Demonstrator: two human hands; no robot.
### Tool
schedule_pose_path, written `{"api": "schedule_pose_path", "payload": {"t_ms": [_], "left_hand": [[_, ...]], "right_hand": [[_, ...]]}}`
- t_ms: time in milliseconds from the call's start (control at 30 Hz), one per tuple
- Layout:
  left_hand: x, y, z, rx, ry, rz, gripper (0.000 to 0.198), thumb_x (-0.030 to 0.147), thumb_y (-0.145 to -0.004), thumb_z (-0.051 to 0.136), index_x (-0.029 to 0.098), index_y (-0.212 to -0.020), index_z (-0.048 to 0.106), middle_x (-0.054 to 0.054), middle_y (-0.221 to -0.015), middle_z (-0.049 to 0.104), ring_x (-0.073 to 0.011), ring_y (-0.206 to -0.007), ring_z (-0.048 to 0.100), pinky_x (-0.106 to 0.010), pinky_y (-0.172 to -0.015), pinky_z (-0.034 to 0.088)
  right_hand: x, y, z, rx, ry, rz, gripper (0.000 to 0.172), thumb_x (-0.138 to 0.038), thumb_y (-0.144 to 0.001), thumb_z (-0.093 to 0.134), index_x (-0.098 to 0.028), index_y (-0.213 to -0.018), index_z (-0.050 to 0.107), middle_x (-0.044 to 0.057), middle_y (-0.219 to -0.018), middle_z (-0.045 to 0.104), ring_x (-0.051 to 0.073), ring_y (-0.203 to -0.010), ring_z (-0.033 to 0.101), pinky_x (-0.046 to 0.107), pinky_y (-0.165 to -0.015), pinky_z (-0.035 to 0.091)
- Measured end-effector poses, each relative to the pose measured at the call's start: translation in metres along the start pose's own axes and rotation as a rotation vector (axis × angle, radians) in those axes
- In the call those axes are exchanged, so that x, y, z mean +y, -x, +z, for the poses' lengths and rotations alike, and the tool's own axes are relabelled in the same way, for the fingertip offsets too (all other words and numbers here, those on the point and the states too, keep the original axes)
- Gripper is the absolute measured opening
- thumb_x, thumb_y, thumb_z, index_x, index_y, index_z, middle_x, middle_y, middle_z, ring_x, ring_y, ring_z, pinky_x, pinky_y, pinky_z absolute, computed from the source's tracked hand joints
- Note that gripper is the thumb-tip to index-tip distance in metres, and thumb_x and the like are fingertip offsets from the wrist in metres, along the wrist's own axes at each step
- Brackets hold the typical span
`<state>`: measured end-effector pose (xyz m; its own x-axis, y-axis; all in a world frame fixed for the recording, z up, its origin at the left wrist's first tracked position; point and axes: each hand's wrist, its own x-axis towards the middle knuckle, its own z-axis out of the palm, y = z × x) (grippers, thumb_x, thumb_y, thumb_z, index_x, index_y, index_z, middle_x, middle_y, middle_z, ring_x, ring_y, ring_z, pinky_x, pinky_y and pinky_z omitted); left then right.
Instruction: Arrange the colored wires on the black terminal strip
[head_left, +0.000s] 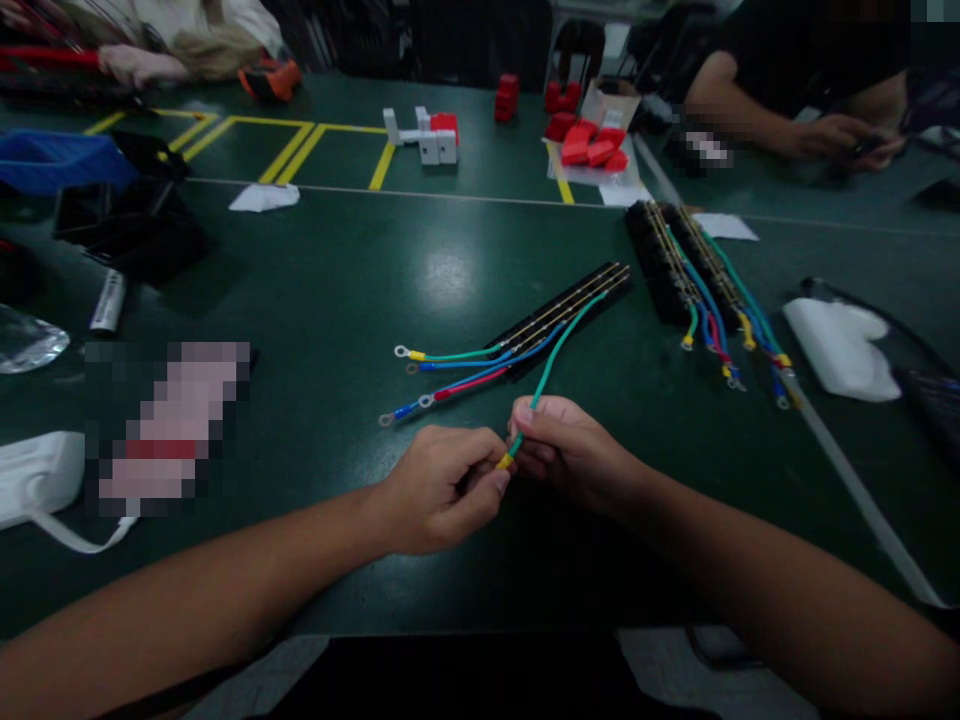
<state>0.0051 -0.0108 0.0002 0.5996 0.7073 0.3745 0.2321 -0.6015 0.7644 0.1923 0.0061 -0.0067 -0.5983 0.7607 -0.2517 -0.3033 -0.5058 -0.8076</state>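
A green wire (553,352) runs from the black terminal strip (600,290) down into both my hands. My left hand (450,488) pinches its yellow-sleeved end (505,461); the tip is hidden by the fingers. Just above, my right hand (566,440) grips the same wire between thumb and fingers. The strip lies at a slant on the table, with brass-coloured bars along it. From its near end several more wires fan out to the left: a green wire (457,355) with a yellow sleeve, blue ones (465,366) and a red wire (472,386), each ending in a ring lug.
Two more wired strips (664,260) lie to the right. Farther back are red plastic parts (592,145) and a white-and-red piece (439,138). A phone (176,420) with a cable, a marker (109,302) and black bins (127,225) stand left. Another person's hands (847,140) are at the far right.
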Motion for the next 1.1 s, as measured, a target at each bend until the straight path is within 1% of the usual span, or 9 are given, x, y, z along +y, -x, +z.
{"api": "schedule_pose_path", "payload": {"t_ms": [200,367,533,600,700,767,867,1000,1100], "left_hand": [[0.001,0.0,0.0,0.021,0.027,-0.039,0.013,0.02,-0.086,0.053,0.014,-0.075,0.056,0.006,-0.055,0.046,-0.0055,-0.046,0.041,-0.018,-0.047,0.032],[0.0,0.0,0.0,0.019,0.006,-0.037,0.013,0.019,-0.085,0.052,0.014,-0.074,0.055,0.006,-0.055,0.046,-0.0057,-0.048,0.04,-0.019,-0.047,0.031],[-0.002,0.001,-0.002,-0.039,-0.018,-0.015,0.011,0.017,-0.087,0.051,0.013,-0.079,0.057,0.005,-0.059,0.047,-0.0066,-0.051,0.041,-0.021,-0.051,0.031],[-0.001,0.001,-0.003,-0.062,0.013,-0.049,0.011,0.018,-0.088,0.051,0.013,-0.08,0.057,0.005,-0.059,0.047,-0.0068,-0.052,0.041,-0.021,-0.052,0.031],[0.002,0.001,-0.003,-0.065,0.167,-0.193,0.016,0.023,-0.089,0.052,0.015,-0.076,0.054,0.005,-0.058,0.045,-0.0063,-0.05,0.039,-0.02,-0.049,0.031],[0.004,0.001,-0.002,-0.098,0.344,-0.357,0.019,0.029,-0.089,0.055,0.015,-0.077,0.055,0.004,-0.059,0.05,-0.0063,-0.048,0.042,-0.019,-0.047,0.032],[0.007,-0.001,0.001,-0.113,0.69,-0.611,0.021,0.035,-0.087,0.06,0.014,-0.082,0.056,0.001,-0.063,0.06,-0.0069,-0.047,0.052,-0.017,-0.045,0.037],[0.008,-0.003,0.005,-0.076,1.047,-0.805,0.028,0.04,-0.087,0.059,0.012,-0.08,0.06,0.0,-0.059,0.063,-0.0061,-0.039,0.055,-0.013,-0.038,0.031],[0.008,-0.004,0.004,-0.066,1.2,-0.901,0.029,0.04,-0.087,0.061,0.011,-0.083,0.063,-0.002,-0.061,0.066,-0.0065,-0.04,0.057,-0.011,-0.036,0.031]], "right_hand": [[0.002,-0.001,0.001,0.032,-0.021,-0.011,0.036,-0.038,-0.086,0.068,-0.018,-0.064,0.047,-0.006,-0.052,0.042,0.008,-0.048,0.037,0.024,-0.05,0.025],[0.001,-0.001,0.001,0.038,-0.033,-0.024,0.034,-0.036,-0.087,0.068,-0.018,-0.066,0.049,-0.006,-0.052,0.043,0.008,-0.048,0.038,0.023,-0.05,0.027],[-0.001,0.001,0.0,0.007,-0.03,-0.005,0.036,-0.036,-0.089,0.065,-0.017,-0.064,0.046,-0.007,-0.052,0.04,0.007,-0.048,0.038,0.023,-0.05,0.027],[-0.001,0.001,0.0,-0.005,-0.024,-0.006,0.037,-0.037,-0.09,0.064,-0.017,-0.064,0.046,-0.007,-0.052,0.039,0.007,-0.049,0.038,0.023,-0.05,0.027],[0.0,0.0,-0.001,0.007,-0.001,-0.027,0.036,-0.038,-0.089,0.066,-0.018,-0.066,0.047,-0.007,-0.053,0.041,0.007,-0.049,0.038,0.023,-0.05,0.027],[0.001,0.0,-0.002,0.022,0.035,-0.043,0.033,-0.038,-0.088,0.068,-0.018,-0.07,0.049,-0.007,-0.054,0.045,0.007,-0.048,0.037,0.023,-0.049,0.027],[0.003,0.0,-0.003,0.036,0.074,-0.061,0.03,-0.039,-0.088,0.068,-0.019,-0.074,0.051,-0.007,-0.055,0.049,0.008,-0.048,0.04,0.022,-0.05,0.028],[0.004,0.001,-0.002,0.047,0.072,-0.071,0.03,-0.04,-0.089,0.067,-0.019,-0.075,0.051,-0.006,-0.056,0.051,0.008,-0.049,0.041,0.021,-0.049,0.03],[0.003,0.001,-0.001,0.05,0.071,-0.077,0.029,-0.04,-0.088,0.067,-0.018,-0.076,0.053,-0.005,-0.057,0.053,0.007,-0.049,0.042,0.021,-0.049,0.03]]}}
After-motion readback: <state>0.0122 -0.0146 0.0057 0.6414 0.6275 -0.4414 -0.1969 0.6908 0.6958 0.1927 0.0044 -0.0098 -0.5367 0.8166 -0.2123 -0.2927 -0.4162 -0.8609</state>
